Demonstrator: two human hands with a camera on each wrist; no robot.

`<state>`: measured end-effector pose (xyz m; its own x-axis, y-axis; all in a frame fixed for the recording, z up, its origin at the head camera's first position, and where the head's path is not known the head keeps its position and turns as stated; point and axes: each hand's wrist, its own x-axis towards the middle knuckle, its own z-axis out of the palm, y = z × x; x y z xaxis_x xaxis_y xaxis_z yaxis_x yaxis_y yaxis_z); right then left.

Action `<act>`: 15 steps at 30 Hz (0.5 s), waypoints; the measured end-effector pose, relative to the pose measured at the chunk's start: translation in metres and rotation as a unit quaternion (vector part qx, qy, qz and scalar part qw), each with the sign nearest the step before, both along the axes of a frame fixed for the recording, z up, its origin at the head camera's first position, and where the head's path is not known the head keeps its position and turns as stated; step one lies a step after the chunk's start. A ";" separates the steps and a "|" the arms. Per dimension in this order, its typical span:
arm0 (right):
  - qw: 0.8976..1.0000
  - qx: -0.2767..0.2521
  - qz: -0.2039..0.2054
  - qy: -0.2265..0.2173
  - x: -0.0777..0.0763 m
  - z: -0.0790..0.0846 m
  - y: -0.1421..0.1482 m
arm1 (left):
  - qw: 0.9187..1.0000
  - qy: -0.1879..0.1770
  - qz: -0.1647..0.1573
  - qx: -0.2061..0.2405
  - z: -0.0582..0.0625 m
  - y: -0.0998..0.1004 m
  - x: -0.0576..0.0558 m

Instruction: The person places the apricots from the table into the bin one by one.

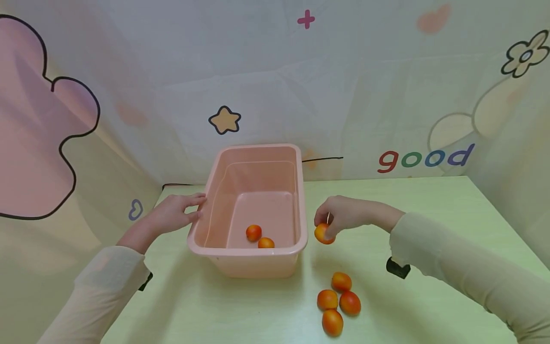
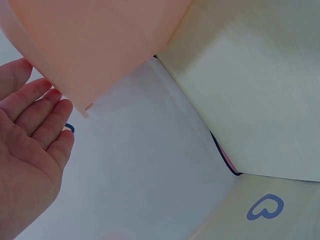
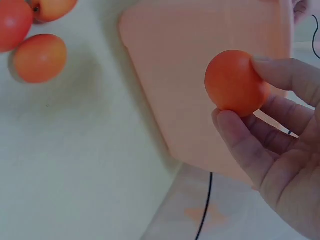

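A pink plastic basin (image 1: pixel 266 203) stands on the table with two orange-red fruits (image 1: pixel 254 233) on its floor, towards the near end. My left hand (image 1: pixel 174 213) is at the basin's left rim, its fingertips touching the outer edge; the left wrist view shows the fingers (image 2: pixel 42 107) lightly bent against it. To the right of the basin, my right hand (image 1: pixel 345 212) pinches an orange-red fruit (image 3: pixel 235 82) between thumb and fingers, above the table and outside the rim. Several more such fruits (image 1: pixel 350 303) lie grouped on the table nearer to me.
The pale green table (image 1: pixel 421 229) stretches right to its corner. Behind it hangs a light printed cloth (image 1: pixel 266 86) with a star and the word "good". The basin's far end is close to this cloth.
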<state>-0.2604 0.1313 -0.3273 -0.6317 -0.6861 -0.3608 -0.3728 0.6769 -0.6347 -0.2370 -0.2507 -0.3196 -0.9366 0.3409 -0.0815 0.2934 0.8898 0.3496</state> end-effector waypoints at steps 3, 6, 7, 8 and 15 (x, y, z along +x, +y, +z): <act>1.000 0.005 0.004 0.008 -0.003 0.011 -0.001 | 1.000 0.004 -0.003 0.000 0.000 0.000 0.000; 1.000 0.008 0.011 0.022 -0.006 0.023 -0.003 | 1.000 0.008 -0.006 0.001 0.000 0.000 0.000; 1.000 0.008 0.013 0.025 -0.008 0.026 -0.003 | 1.000 0.009 -0.008 0.000 0.000 0.000 0.000; 0.999 0.009 0.017 0.029 -0.009 0.029 -0.004 | 1.000 0.010 -0.008 0.000 0.000 0.000 -0.001; 0.999 0.014 0.027 0.035 -0.018 0.052 -0.014 | 1.000 0.010 -0.011 0.002 0.001 0.000 0.000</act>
